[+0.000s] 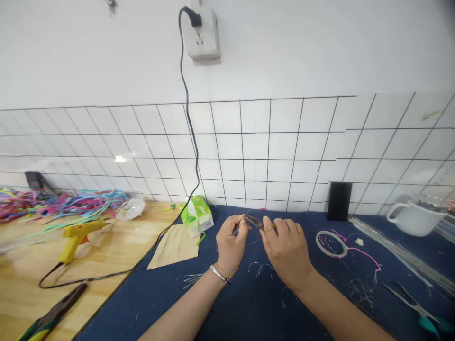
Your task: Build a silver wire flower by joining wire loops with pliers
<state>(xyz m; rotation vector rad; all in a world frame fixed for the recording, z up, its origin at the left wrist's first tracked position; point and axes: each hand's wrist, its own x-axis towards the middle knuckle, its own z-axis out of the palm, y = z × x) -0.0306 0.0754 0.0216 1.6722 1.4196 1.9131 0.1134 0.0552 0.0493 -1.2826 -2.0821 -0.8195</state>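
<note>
Head view: dark metal pliers [254,221], slender, tapered, in right hand [285,248].

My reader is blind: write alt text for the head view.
A person's right hand holds pliers to what looks like thin wire in the left hand, above a dark blue cloth; scissors lie right, a yellow glue gun left.

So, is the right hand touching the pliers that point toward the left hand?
Touching. The head view shows it: the right hand is closed around the pliers, whose jaws stick out toward the left hand.
</note>
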